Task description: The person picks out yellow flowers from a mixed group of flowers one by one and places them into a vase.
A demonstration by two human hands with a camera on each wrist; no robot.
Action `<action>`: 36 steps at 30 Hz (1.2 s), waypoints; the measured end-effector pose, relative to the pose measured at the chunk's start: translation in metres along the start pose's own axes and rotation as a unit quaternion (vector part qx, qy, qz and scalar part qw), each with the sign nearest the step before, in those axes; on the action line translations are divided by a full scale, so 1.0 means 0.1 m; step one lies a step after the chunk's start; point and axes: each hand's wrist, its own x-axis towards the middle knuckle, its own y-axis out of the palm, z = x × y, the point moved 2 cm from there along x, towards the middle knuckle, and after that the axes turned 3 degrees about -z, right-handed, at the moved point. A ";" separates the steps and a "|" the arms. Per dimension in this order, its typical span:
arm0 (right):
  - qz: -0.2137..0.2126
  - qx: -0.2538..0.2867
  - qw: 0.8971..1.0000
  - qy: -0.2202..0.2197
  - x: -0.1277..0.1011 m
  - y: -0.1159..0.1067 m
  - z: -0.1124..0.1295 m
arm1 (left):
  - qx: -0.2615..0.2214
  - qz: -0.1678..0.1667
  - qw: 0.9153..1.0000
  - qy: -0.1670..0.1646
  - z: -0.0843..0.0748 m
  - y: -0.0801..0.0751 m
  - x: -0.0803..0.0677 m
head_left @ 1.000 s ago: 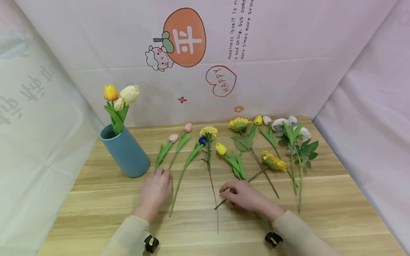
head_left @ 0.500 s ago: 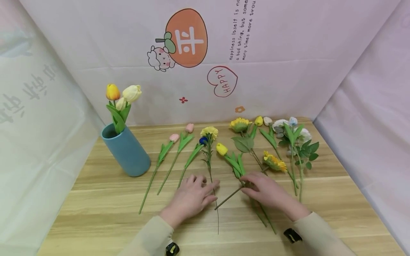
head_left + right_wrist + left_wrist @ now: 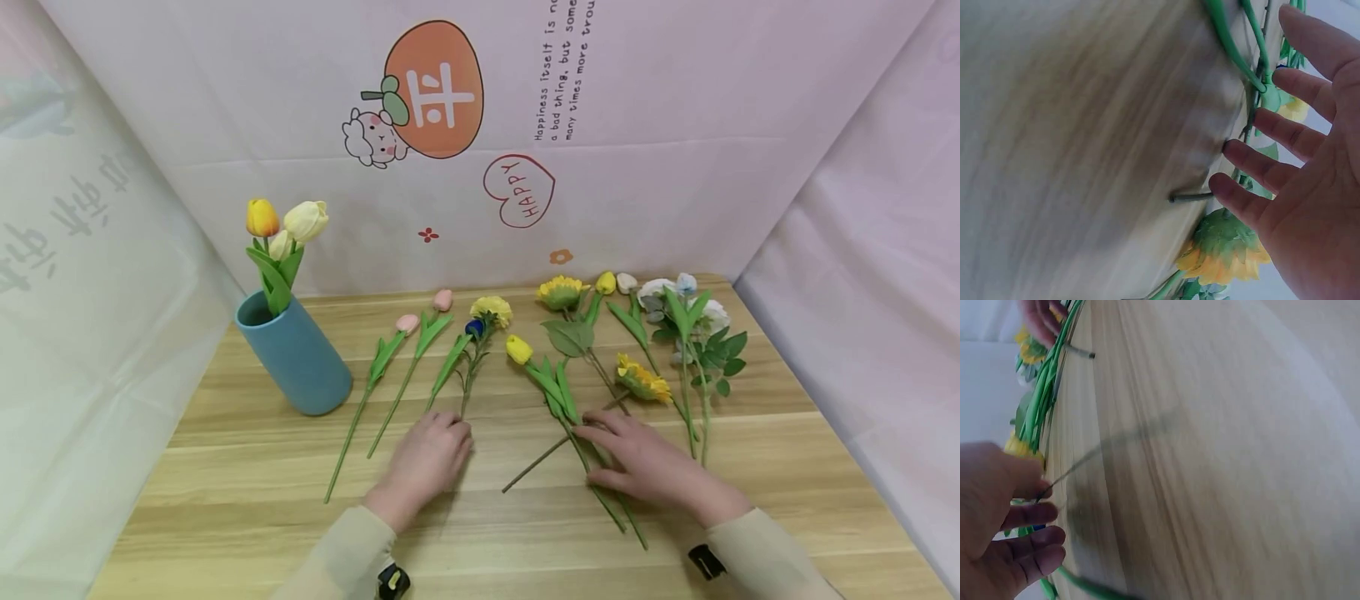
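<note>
Pale pink sheeting printed with a cartoon persimmon walls in a wooden table (image 3: 225,500), and on it a row of artificial flowers lies fanned out, heads toward the back, stems toward the person. At the far left stands a blue vase (image 3: 296,354) with three tulips upright in it.

Among the loose stems, the one that matters is the yellow carnation (image 3: 491,311). Its thin stalk runs from the bloom down and slightly leftward — long axis nearly straight toward the person — and its lower end disappears under the left hand (image 3: 423,467). From the left wrist view that hand's thumb and forefinger (image 3: 1029,487) look closed on the wiry stalk, the other fingers loosely curled below it. So the bloom lies directly ahead of the grip, away from the body, with the vase off to the left and farther back.

Over to the right, the right hand (image 3: 645,467) rests flat, fingers straight and spread, on the crossing stems of the yellow tulip (image 3: 517,348) and the small sunflower (image 3: 643,379) — pressing, not gripping.
</note>
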 end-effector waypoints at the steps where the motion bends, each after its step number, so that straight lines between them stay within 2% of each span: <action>1: 0.003 0.004 1.000 0.001 0.00 0.01 0.00 | -0.003 -0.015 1.000 -0.011 0.03 -0.02 0.00; 3: 0.008 0.007 1.000 0.000 -0.01 0.01 0.00 | -0.008 -0.040 0.999 -0.030 0.08 -0.06 0.00; 6: 0.015 0.010 1.000 0.001 -0.01 0.02 0.00 | -0.011 -0.057 0.996 -0.065 0.15 -0.12 -0.01; 12: 0.016 -0.002 1.000 -0.002 -0.01 0.04 0.01 | -0.036 -0.027 0.990 -0.132 0.30 -0.25 -0.03; 15: 0.016 -0.006 1.000 -0.003 -0.01 0.05 0.01 | -0.025 -0.027 0.989 -0.147 0.37 -0.31 -0.03; 20: 0.014 -0.008 1.000 -0.004 -0.01 0.05 0.01 | 0.029 -0.070 0.988 -0.132 0.45 -0.45 -0.03; 24: 0.014 -0.005 1.000 -0.002 -0.02 0.05 0.01 | 0.058 -0.134 0.983 -0.111 0.47 -0.60 -0.01; 26: 0.015 -0.004 1.000 -0.003 -0.02 0.06 0.01 | 0.077 -0.175 0.977 -0.094 0.46 -0.69 0.01; 30: 0.016 -0.003 1.000 -0.003 -0.02 0.06 0.00 | 0.111 -0.253 0.960 -0.053 0.43 -0.88 0.06; 33: 0.020 -0.001 1.000 -0.001 -0.03 0.06 -0.01 | 0.126 -0.295 0.947 -0.020 0.39 -1.02 0.10; 36: 0.022 0.002 1.000 0.003 -0.03 0.06 -0.01 | 0.131 -0.324 0.937 0.012 0.35 -1.14 0.14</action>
